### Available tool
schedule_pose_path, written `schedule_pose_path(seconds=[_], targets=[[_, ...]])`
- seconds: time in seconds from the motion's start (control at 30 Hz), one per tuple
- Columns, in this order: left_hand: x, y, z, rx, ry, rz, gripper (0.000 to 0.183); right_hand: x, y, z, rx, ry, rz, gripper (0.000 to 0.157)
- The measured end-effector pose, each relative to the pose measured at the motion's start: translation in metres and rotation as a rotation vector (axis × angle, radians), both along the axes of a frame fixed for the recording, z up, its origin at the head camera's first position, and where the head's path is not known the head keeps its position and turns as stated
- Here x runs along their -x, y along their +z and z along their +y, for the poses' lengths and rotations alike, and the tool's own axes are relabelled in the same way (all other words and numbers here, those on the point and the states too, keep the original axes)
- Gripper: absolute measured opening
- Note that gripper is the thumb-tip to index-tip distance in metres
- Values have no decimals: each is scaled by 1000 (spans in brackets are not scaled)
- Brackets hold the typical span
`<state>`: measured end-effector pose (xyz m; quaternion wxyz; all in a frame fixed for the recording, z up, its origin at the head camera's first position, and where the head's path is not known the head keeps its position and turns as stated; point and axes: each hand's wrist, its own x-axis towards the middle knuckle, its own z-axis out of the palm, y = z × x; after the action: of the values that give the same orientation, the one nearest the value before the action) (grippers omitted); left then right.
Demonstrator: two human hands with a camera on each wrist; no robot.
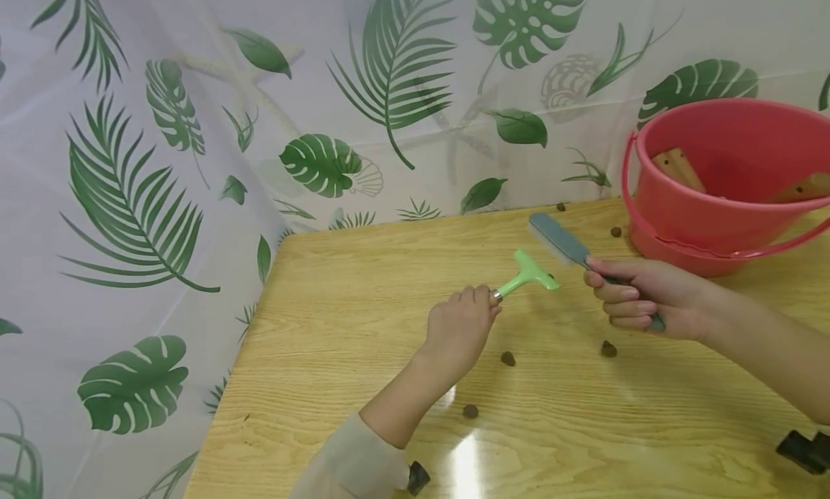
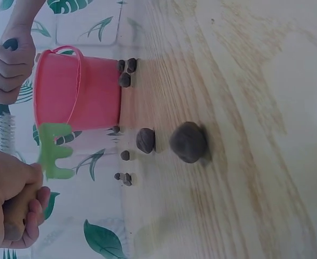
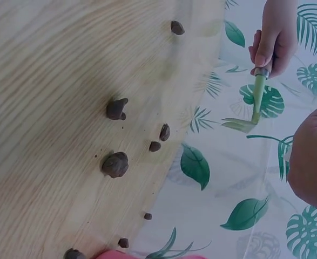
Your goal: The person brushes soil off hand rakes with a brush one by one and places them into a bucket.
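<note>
My left hand [image 1: 459, 326] grips the wooden handle [image 2: 22, 208] of a small hand rake [image 1: 530, 272] with a light green head. In the left wrist view its prongs [image 2: 55, 151] are raised above the tabletop. My right hand [image 1: 655, 301] holds a grey-blue brush [image 1: 559, 238] with white bristles [image 2: 5, 132], pointing toward the rake and also off the table. Below the hands, dark brown lumps [image 1: 608, 349] lie scattered over the wood. In the right wrist view the right hand [image 3: 312, 156] hides most of the brush.
A red bucket [image 1: 733, 232] with its handle hanging down stands at the back right of the wooden table [image 1: 337, 319]. Wooden pieces [image 1: 677, 169] lie inside it. A leaf-patterned sheet [image 1: 259, 124] hangs along the table's back and left edges. Several lumps lie near the bucket.
</note>
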<state>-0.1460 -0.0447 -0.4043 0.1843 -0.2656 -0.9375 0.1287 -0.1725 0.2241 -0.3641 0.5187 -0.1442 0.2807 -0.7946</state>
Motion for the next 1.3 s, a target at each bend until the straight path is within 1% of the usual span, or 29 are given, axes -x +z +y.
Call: schedule_pose_path(seconds=[0.07,0.13,0.2,0.27,0.37,0.43,0.47,0.53,0.67,0.8,0.97,1.13,1.3], targets=[[0,1,1,19,14,-30,33,-1,1,-2,-63,-14,22,46],[0,1,2,38,36,-68,35,-2,2,-5,-150,-36,49,41],[0,2,3,43,53,-97,35,-4,2,-8,-275,-65,105,36],[0,2,5,42,65,-113,35,-7,3,-12,-430,-98,182,31],[0,3,8,19,61,-99,34,-13,4,-19,-639,-129,292,29],[0,3,9,13,53,-81,34,-17,4,-23,-720,-141,328,29],[-1,3,10,17,48,-74,33,-18,4,-25,-743,-143,338,29],[-1,4,12,26,40,-65,34,-21,4,-29,-763,-150,341,29],[-2,5,14,62,37,-80,34,-24,4,-36,-793,-153,353,29],[-2,4,15,48,40,-84,36,-25,1,-39,-821,-156,362,29],[-4,1,13,18,22,-72,36,-26,-8,-39,-836,-155,361,27],[-6,-4,11,32,13,-39,36,-24,-16,-36,-843,-156,350,28],[-7,-6,10,35,2,-21,36,-21,-17,-31,-868,-158,361,29]])
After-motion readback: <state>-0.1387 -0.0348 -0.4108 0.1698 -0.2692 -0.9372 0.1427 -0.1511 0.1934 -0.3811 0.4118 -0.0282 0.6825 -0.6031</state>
